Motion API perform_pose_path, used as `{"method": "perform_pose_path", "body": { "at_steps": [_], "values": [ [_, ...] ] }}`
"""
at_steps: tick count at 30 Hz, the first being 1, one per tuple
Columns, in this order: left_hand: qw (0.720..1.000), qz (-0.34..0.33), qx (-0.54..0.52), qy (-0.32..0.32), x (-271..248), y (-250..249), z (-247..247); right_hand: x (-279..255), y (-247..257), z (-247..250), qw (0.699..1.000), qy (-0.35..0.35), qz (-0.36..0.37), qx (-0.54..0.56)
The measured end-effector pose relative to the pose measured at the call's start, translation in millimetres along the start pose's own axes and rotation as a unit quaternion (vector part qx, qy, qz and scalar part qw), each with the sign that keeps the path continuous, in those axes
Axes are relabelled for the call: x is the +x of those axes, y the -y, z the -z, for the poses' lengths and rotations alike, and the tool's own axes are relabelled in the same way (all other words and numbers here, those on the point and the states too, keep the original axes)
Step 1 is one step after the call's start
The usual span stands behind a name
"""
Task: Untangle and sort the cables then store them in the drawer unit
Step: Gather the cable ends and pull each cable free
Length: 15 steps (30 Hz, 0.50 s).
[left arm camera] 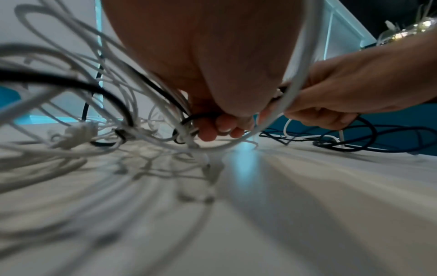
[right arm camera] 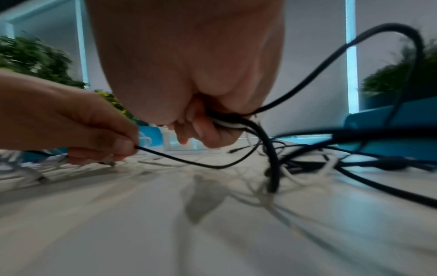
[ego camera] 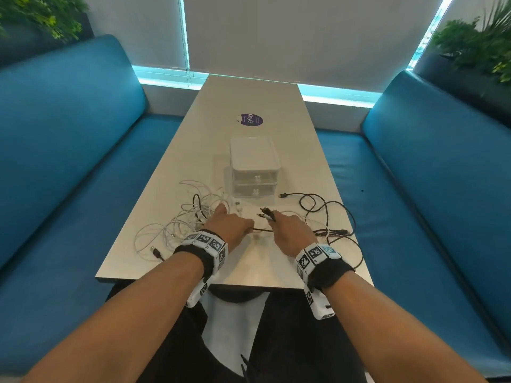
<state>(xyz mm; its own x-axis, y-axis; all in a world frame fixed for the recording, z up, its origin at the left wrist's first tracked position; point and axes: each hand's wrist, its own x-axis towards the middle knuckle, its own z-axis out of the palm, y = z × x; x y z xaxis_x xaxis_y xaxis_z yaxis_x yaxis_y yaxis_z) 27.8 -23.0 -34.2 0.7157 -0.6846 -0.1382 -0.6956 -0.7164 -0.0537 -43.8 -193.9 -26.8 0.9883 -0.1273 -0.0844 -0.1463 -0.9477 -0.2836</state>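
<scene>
On the table's near end lies a tangle of white cables (ego camera: pixel 182 219) at the left and black cables (ego camera: pixel 326 214) at the right. A white two-drawer unit (ego camera: pixel 254 167) stands behind them, both drawers closed. My left hand (ego camera: pixel 235 219) pinches a thin black cable (right arm camera: pixel 189 162) that runs across to the right hand; in the left wrist view its curled fingers (left arm camera: pixel 212 130) also catch white strands. My right hand (ego camera: pixel 276 221) grips a bundle of black and white cable ends (ego camera: pixel 266 214), fingers (right arm camera: pixel 203 130) curled round it.
The long pale table (ego camera: pixel 249 106) carries a purple round sticker (ego camera: pixel 250 119) beyond the drawer unit. Blue benches (ego camera: pixel 69 134) flank both sides. A loose black plug (ego camera: pixel 156 252) lies near the table's front left edge. Plants stand in the back corners.
</scene>
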Motion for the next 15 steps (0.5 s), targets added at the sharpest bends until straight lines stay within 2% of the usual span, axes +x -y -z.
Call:
{"method": "perform_pose_path", "body": {
  "at_steps": [3,9,15],
  "values": [
    [1.0,-0.019,0.005,-0.014,3,-9,0,4,16,-2,0.997,0.022,0.031,0.07],
    [1.0,-0.004,-0.028,-0.012,0,-5,-1,5,17,-9,0.988,0.074,-0.017,0.137],
    [0.999,0.014,0.03,-0.002,-4,3,0,1,-3,-8,0.998,0.047,-0.011,0.028]
  ]
}}
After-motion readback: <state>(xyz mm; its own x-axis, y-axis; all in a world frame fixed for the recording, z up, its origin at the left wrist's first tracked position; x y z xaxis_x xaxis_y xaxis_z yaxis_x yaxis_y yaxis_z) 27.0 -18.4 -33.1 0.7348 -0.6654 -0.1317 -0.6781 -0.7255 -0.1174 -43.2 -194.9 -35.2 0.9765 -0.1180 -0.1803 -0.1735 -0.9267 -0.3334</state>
